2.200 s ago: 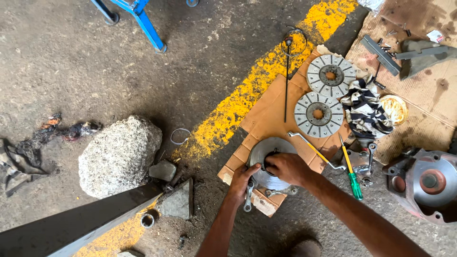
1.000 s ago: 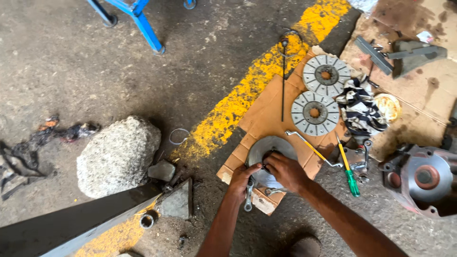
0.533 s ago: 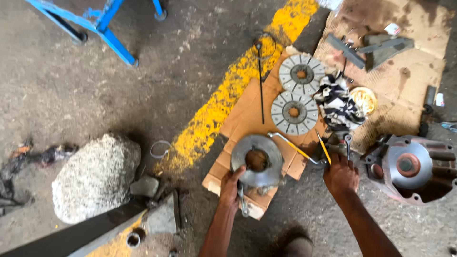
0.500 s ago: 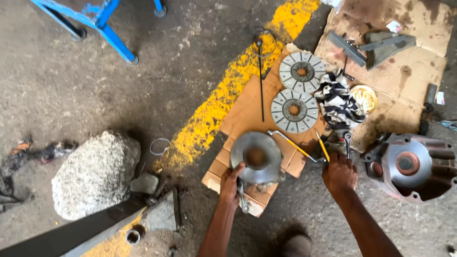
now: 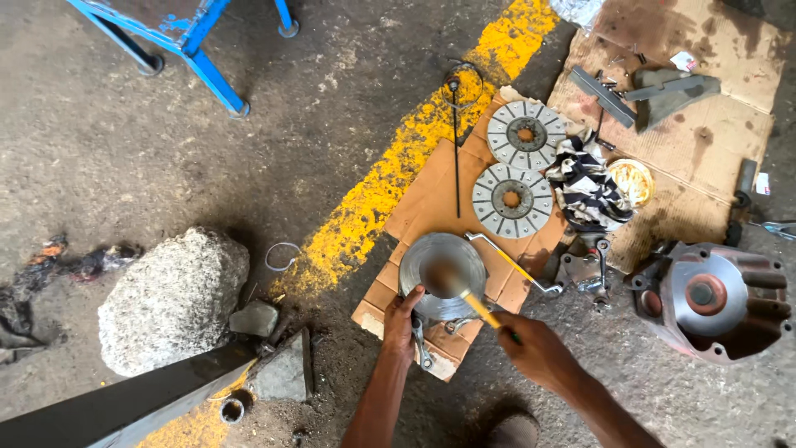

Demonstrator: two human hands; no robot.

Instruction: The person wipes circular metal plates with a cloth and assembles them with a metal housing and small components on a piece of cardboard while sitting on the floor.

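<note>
Low in the frame's centre, the left hand (image 5: 401, 314) now only steadies the near edge of the metal disc (image 5: 442, 264) on the cardboard (image 5: 431, 187). The right hand (image 5: 535, 348), back from the tools at right, is closed around a yellow-handled screwdriver (image 5: 481, 309), its tip on the disc's centre; prying or scraping looks underway.

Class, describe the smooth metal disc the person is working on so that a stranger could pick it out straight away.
Find the cardboard sheet beside the yellow floor stripe. Three discs lie on it in a row; take the one nearest the person, with the left hand on its edge. This smooth disc is plain shiny metal, while the two ribbed discs beyond it have radial grooves.
</note>
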